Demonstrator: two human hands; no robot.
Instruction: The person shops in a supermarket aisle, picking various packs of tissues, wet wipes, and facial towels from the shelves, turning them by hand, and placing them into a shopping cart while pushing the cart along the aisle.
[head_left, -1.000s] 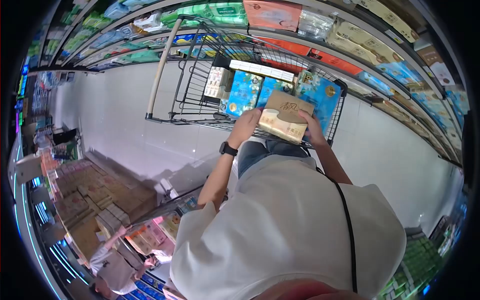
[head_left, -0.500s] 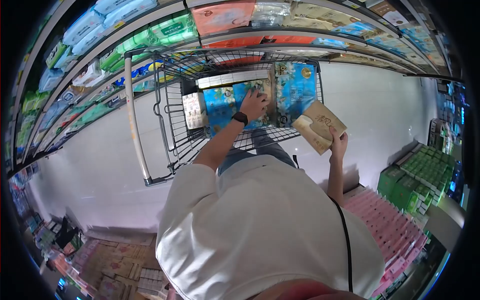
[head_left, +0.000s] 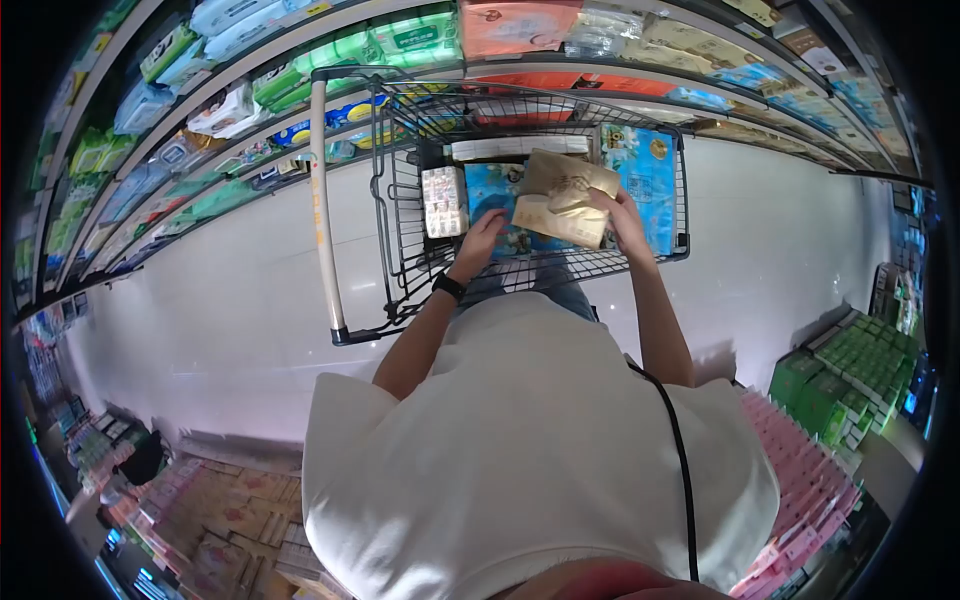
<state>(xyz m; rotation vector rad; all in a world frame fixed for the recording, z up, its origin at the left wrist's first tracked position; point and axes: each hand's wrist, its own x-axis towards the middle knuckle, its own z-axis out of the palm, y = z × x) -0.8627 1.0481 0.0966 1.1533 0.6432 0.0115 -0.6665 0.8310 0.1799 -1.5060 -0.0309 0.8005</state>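
Note:
My right hand (head_left: 624, 224) grips a beige-gold tissue pack (head_left: 548, 182) by its right edge, tilted over the inside of the shopping cart (head_left: 684, 205). Low at the near side of the load is my left hand (head_left: 482, 243), fingers extended beside a blue floral tissue pack (head_left: 488, 182); whether it touches the pack is unclear. The held pack hides the middle of the load. Another blue floral pack (head_left: 655, 170) lies at the cart's right end. Toward the handle sits a small pale patterned bundle (head_left: 442, 205), and a long white pack (head_left: 510, 149) runs along the far side.
Shelves of packaged paper goods (head_left: 420, 38) curve along the far side. The cart's handle (head_left: 322, 200) is to the left. Green boxes (head_left: 855, 365) and pink packs (head_left: 800, 455) are stacked on the right, with beige packs (head_left: 225, 515) behind on the left.
My right hand has brought the beige-gold pack leftward from outside the cart to over the load. My left hand has drawn back from atop the blue packs. The cart appears farther right.

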